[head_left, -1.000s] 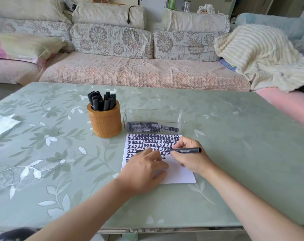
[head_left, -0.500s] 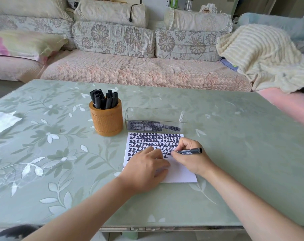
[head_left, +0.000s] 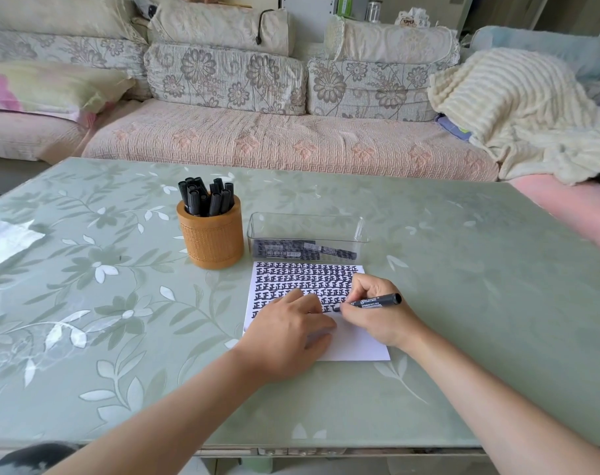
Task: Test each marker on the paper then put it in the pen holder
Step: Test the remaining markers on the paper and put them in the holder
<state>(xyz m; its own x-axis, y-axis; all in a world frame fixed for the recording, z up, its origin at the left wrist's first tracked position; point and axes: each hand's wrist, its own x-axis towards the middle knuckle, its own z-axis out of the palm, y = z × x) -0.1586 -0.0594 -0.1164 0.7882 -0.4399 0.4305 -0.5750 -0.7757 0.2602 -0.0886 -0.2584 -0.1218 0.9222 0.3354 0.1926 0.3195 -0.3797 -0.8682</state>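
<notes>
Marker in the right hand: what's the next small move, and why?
Probably finish the stroke: the right hand pinches the marker, tip on the paper where the last written row ends; the left hand rests on it.

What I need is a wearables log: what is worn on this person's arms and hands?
Nothing visible. The left forearm and right forearm are bare to the picture's edge: no sleeve, cuff, watch or bracelet. The left hand and right hand wear no gloves, and no ring shows on either.
</notes>
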